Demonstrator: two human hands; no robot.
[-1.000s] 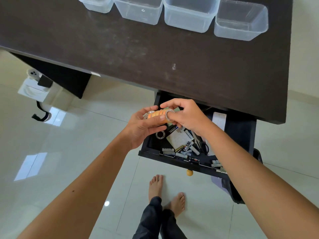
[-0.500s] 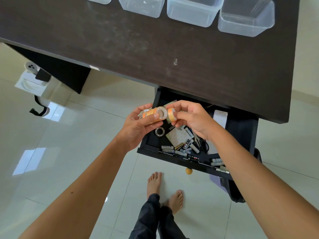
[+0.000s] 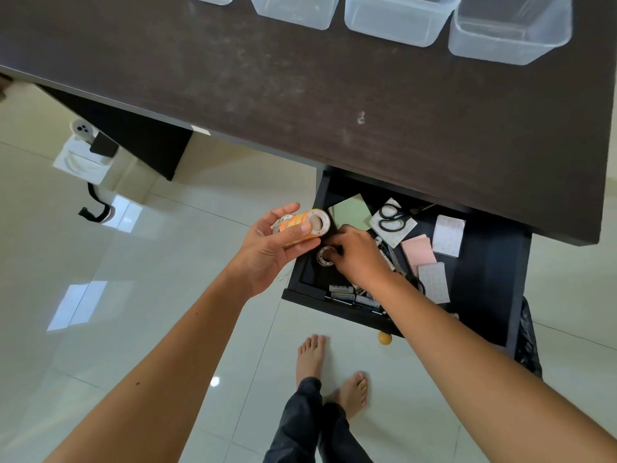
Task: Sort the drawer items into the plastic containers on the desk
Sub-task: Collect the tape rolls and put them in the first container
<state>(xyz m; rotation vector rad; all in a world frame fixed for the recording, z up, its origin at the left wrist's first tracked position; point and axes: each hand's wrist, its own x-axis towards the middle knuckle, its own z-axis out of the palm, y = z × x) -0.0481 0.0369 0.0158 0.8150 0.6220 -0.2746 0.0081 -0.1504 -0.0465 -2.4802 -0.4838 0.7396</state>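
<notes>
My left hand [image 3: 267, 252] grips a stack of orange tape rolls [image 3: 305, 226] just left of the open black drawer [image 3: 487, 289]. Down inside the drawer my right hand [image 3: 359, 257] has its fingertips on a clear tape roll [image 3: 324, 256] lying flat on the drawer floor. Also in the drawer lie black scissors [image 3: 391, 218], a green sticky-note pad [image 3: 352, 212], a pink pad [image 3: 419, 253], white patterned pads [image 3: 447, 233] and several batteries [image 3: 347, 293] along the front edge. Several clear plastic containers [image 3: 509, 33] stand in a row at the far edge of the dark desk [image 3: 300, 95].
A round yellow knob [image 3: 384, 338] sticks out under the drawer front. My bare feet [image 3: 330, 369] stand on the glossy tiled floor below. A white power socket with a black plug and cable [image 3: 90, 145] sits on the floor at the left, beside the desk's side panel.
My right hand has let go of the orange roll it was adding to the stack and dropped into the drawer onto the clear tape roll. The left hand holds the whole stack.
</notes>
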